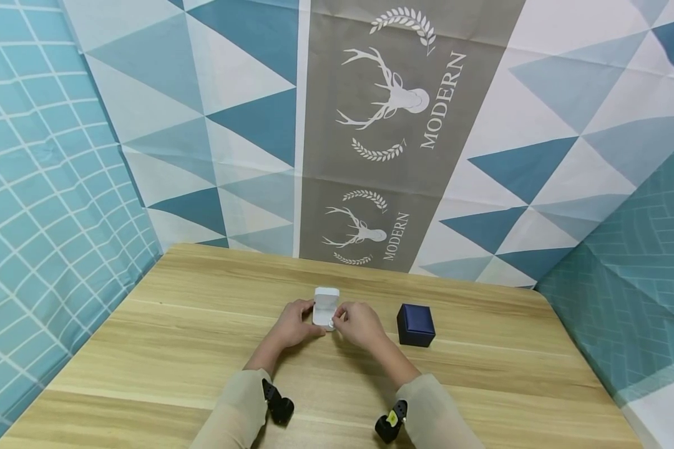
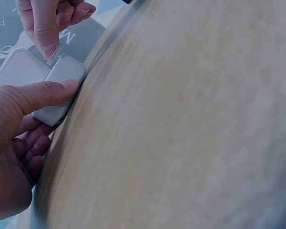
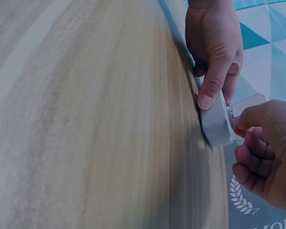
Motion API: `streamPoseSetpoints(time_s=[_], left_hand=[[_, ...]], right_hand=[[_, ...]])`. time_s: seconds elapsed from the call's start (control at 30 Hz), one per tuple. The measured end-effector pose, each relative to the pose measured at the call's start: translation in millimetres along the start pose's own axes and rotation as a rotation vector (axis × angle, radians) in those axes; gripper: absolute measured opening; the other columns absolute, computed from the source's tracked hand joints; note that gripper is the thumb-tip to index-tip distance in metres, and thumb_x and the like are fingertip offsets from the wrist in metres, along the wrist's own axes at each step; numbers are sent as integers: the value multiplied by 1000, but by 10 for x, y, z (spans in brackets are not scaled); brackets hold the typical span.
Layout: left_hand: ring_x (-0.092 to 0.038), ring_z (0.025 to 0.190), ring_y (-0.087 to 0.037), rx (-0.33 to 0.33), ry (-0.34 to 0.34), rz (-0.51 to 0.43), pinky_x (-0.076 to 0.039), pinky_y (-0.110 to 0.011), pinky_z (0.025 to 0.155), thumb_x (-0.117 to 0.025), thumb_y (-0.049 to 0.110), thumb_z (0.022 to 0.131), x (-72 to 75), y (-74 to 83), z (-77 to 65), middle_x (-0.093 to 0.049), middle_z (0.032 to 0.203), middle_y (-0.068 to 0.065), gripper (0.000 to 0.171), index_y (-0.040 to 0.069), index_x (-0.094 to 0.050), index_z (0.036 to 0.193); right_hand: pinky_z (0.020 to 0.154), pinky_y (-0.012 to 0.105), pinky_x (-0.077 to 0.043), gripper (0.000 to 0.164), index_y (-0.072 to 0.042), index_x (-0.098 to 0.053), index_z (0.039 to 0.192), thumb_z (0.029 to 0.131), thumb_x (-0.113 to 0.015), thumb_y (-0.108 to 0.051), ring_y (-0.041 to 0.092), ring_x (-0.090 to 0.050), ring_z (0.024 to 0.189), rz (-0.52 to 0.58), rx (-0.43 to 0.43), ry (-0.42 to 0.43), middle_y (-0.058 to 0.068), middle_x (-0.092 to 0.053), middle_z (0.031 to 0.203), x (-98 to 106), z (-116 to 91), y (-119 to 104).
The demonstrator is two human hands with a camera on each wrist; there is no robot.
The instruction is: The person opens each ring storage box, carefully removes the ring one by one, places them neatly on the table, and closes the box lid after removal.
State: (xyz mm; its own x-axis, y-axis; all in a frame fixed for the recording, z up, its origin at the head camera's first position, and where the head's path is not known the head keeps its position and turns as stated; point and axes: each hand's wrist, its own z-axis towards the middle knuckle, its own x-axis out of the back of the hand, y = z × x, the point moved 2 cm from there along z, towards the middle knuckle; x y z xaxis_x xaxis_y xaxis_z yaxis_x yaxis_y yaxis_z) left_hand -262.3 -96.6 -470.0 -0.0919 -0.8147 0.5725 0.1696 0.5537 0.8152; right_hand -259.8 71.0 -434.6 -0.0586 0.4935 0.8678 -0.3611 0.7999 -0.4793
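Note:
A small white ring box (image 1: pixel 326 298) stands with its lid up near the middle of the table. My left hand (image 1: pixel 292 325) grips the box from the left, with the thumb (image 2: pixel 47 94) across its front. From the other side, my right hand (image 1: pixel 362 323) pinches a silvery ring (image 2: pixel 55 55) with a studded band between thumb and fingertips. The ring is at the inner edge of the box's base; how far it sits inside is hidden. Right of that hand stands a dark blue box (image 1: pixel 416 325), its lid down.
The wooden table (image 1: pixel 163 349) reaches back to a patterned cloth (image 1: pixel 371 156) with triangles and deer heads. Blue tiled cloth (image 1: pixel 34 156) hangs at the left and green cloth (image 1: pixel 640 280) at the right. A small black camera (image 1: pixel 281 408) is strapped to each wrist.

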Motion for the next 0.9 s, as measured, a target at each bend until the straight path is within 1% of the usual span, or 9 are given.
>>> streamPoseSetpoints(time_s=[0.37,0.53,0.9], left_hand=[[-50,117,-33,9,-5,5,-38,-48,103,-83,17,68,-1,3,-11,-60,119,-17,71,-2,-53,129],[-52,114,-32,-5,2,14,-40,-48,102,-83,17,67,0,0,-5,-61,116,-16,70,-2,-54,128],[-53,113,-32,-16,10,16,-40,-48,101,-83,17,67,0,9,2,-62,115,-16,69,-1,-56,127]], right_hand=[[47,19,-34,10,-12,-67,78,84,-64,-19,4,-43,51,14,6,-7,-8,-52,57,2,-43,-26],[47,19,-34,10,-11,-67,79,84,-64,-19,4,-43,50,20,8,-11,-8,-53,57,0,-62,-38],[43,18,-33,10,-12,-67,78,84,-63,-19,3,-40,46,24,23,-5,-10,-49,53,-17,-88,-27]])
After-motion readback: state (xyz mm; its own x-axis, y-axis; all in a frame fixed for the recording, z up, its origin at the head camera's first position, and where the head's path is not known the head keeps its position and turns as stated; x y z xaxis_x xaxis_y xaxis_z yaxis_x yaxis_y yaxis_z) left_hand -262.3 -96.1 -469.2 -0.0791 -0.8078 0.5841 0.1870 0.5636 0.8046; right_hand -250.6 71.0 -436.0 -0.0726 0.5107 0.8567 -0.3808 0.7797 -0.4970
